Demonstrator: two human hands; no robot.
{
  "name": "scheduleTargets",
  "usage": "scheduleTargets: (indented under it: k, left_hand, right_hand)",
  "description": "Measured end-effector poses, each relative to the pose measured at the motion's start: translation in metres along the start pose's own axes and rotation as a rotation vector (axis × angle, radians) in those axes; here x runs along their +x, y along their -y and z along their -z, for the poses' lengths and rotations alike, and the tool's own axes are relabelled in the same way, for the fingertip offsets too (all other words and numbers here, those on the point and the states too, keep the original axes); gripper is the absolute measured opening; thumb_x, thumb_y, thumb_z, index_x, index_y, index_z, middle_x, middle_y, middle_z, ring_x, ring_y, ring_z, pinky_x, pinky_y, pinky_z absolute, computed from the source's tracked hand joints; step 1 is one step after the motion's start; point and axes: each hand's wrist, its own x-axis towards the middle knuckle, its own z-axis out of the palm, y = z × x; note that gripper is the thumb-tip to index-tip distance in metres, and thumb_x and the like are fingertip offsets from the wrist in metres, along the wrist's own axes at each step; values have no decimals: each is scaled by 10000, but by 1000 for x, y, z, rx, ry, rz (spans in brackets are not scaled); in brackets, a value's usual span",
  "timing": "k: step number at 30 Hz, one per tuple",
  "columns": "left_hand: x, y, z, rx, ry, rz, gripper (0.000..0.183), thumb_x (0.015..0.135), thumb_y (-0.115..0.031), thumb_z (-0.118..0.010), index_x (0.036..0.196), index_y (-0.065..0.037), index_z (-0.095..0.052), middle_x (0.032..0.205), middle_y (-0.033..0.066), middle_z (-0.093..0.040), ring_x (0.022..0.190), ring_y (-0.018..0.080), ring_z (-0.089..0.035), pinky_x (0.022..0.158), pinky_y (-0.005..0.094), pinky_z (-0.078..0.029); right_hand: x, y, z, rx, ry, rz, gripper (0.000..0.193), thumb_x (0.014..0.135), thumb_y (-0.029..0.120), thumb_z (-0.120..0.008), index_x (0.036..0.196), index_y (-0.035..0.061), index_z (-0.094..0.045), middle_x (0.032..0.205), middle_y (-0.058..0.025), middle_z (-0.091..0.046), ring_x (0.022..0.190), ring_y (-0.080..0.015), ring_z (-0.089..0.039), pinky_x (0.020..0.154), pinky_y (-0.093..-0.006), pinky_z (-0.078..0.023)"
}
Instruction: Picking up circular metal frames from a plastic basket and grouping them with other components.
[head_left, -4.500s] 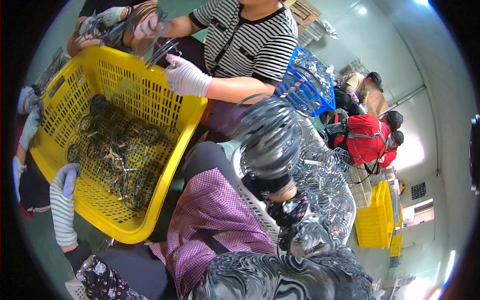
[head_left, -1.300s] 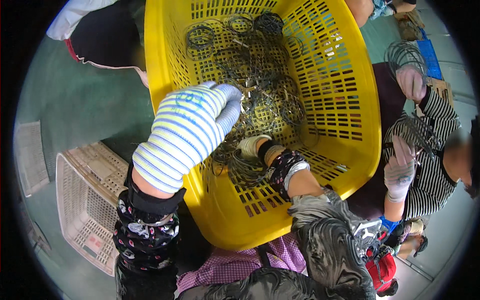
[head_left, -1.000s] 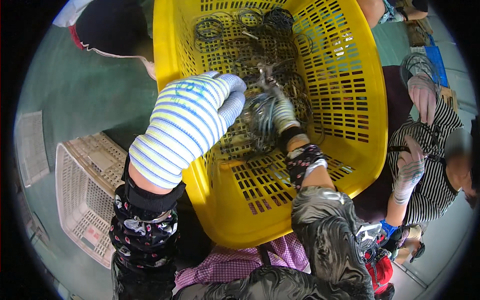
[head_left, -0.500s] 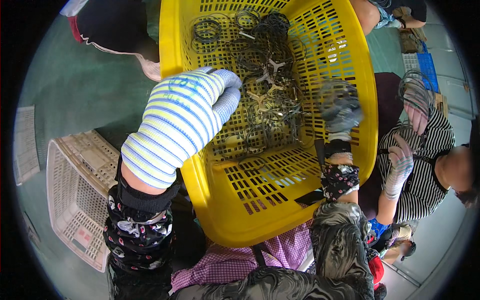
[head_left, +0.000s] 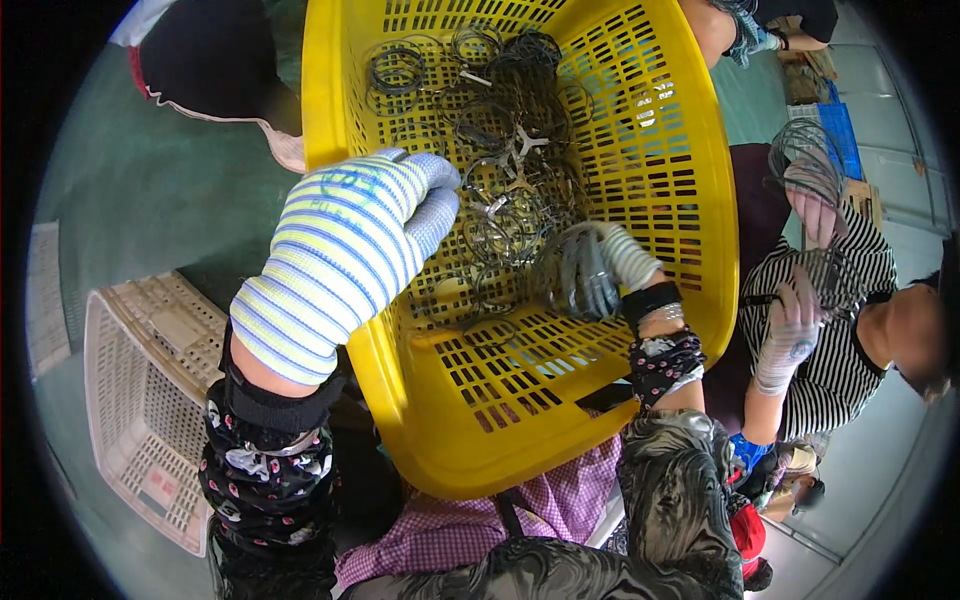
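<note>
A yellow plastic basket (head_left: 440, 465) with slotted sides stands in front of me. Inside lies a tangle of thin dark wire rings (head_left: 395, 72), with small metal three-armed pieces (head_left: 527, 146) among them. My left hand (head_left: 345, 235), in a striped knit glove, reaches over the basket's left rim. Its fingers are curled against the thumb, and what they hold, if anything, is hidden. Low inside the basket's right half, my gloved right hand (head_left: 600, 270) is closed on a bundle of wire rings (head_left: 555, 262); its fingers are blurred by motion.
A white slotted crate (head_left: 150, 400) stands on the green floor at the left. To the right, a co-worker in a striped top (head_left: 840, 390) handles wire rings with gloved hands. Other people are at the far left and top right. A blue crate (head_left: 838, 135) lies beyond.
My right hand has swung left, from the basket's right wall toward its middle, carrying the wire rings. My left hand keeps its pose. The whole view has shifted slightly.
</note>
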Motion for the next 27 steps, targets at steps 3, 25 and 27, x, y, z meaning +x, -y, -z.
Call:
scheduleTargets:
  k: [3, 25, 27]
  left_hand:
    - [2, 1, -9, -27, -5, -7, 176, 819, -185, -589, 915, -44, -633, 850, 140, -647, 777, 292, -630, 693, 360, -495]
    - [3, -3, -14, -7, 37, -9, 186, 817, -229, -586, 900, -67, -627, 825, 139, -640, 765, 311, -620, 697, 387, -499]
    - [3, -4, -16, -7, 34, -11, 184, 818, -230, -585, 897, -70, -628, 820, 137, -641, 767, 310, -620, 699, 387, -499]
  right_hand:
    - [22, -18, -16, -752, 286, 143, 362, 772, 54, -513, 1121, 90, -605, 998, -240, -603, 935, -373, -587, 829, -381, -471]
    - [52, 14, -79, -1121, -79, -112, 300, 807, 196, -577, 1074, 60, -603, 983, -191, -635, 907, -333, -615, 776, -412, -495]
    - [56, 8, -82, -1197, -90, -98, 256, 792, 182, -587, 1006, 49, -632, 956, -180, -650, 889, -329, -628, 755, -416, -507]
